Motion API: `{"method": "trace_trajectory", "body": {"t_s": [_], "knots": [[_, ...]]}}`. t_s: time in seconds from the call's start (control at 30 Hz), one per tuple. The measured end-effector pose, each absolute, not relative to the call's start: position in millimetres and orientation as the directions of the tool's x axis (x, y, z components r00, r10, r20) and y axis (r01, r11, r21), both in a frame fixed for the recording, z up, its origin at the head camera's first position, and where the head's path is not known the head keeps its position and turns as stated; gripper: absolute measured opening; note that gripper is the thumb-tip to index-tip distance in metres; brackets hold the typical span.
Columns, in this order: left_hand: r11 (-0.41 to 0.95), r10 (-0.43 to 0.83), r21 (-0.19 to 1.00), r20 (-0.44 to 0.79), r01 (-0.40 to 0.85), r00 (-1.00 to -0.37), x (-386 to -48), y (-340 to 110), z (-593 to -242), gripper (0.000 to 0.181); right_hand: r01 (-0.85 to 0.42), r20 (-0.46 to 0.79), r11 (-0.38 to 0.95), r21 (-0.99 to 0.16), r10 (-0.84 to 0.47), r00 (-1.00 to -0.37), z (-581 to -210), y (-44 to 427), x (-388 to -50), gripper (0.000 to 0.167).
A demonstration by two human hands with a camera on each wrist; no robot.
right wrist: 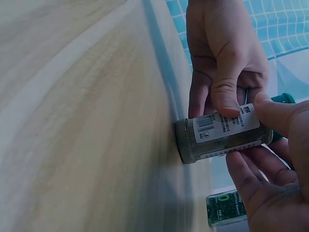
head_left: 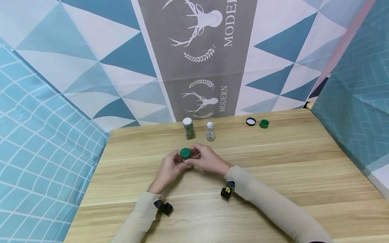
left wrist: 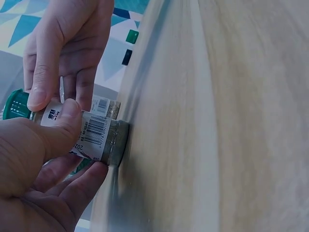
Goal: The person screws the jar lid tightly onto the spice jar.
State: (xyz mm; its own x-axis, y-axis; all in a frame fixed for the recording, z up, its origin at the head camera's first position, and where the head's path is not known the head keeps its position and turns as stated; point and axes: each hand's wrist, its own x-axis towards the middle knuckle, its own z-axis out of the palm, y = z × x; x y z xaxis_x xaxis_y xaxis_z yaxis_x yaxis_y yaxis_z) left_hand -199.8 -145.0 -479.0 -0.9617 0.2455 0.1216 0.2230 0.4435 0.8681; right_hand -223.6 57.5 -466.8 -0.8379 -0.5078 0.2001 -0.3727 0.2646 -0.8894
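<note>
A small spice jar (head_left: 185,154) with a green cap stands upright between both hands, its base at the tabletop. In the left wrist view, a barcode label (left wrist: 96,129) covers the clear body, which has greyish contents. My left hand (head_left: 168,167) grips the jar from the left, with thumb on the label and fingers around the far side. From the right, my right hand (head_left: 209,160) holds the same jar, its thumb pressing the label high up near the cap (right wrist: 284,98). Some fingers behind the jar are partly hidden.
Behind the hands stand a white-capped jar of green flakes (head_left: 189,130) and a small silver-topped bottle (head_left: 210,132). A black lid (head_left: 251,121) and a green cap (head_left: 264,124) lie at the back right of the wooden table (head_left: 291,168). Patterned cloths hang around its back and sides.
</note>
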Motion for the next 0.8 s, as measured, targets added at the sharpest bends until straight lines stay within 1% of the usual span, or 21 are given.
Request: {"method": "trace_trajectory", "body": {"t_s": [0.37,0.57,0.8], "knots": [[0.444,0.223,0.866,0.139,0.228,-0.965,-214.7,-149.3,-473.6,0.030,-0.400,0.220,0.300,-0.866,-0.490,-0.844,-462.0,47.7,-240.2,0.036],[0.453,0.243,0.857,0.145,0.244,-0.959,-223.4,-153.1,-471.2,0.031,-0.416,0.235,0.315,-0.853,-0.479,-0.846,-457.3,41.2,-247.9,0.037],[0.437,0.245,0.867,0.139,0.238,-0.959,-226.6,-156.2,-478.1,0.029,-0.384,0.197,0.341,-0.858,-0.471,-0.860,-462.1,32.1,-251.5,0.034]]}}
